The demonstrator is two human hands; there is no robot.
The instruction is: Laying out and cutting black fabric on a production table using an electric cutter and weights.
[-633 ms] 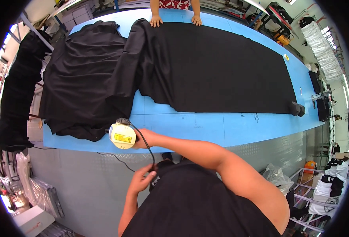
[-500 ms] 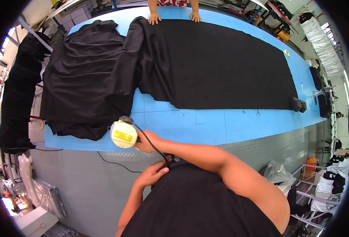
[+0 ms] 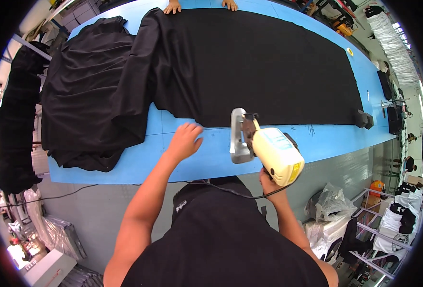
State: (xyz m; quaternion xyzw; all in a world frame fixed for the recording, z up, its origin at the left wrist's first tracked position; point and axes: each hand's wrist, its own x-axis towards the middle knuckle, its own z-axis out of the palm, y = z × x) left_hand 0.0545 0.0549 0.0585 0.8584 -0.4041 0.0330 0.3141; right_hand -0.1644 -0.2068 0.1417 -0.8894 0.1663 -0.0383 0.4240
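My right hand grips a cream electric fabric cutter with a metal foot plate, held over the front of the blue table at right of centre. A black power cord runs from it toward the left. My left hand holds nothing, its fingers apart over the blue surface just below the black fabric. That fabric lies flat on the right and falls into folds near the middle, beside a rumpled black pile on the left.
Another person's hands rest on the fabric's far edge. Dark blocks weight its right corner, and a yellow tape roll lies beyond. Black fabric hangs at left. A rack of garments and plastic-wrapped bundles stand at lower right.
The cutter has swung right and turned, its foot plate now showing. My left hand has left the cord near my waist and moved up to the table, opening. The table appears higher in view.
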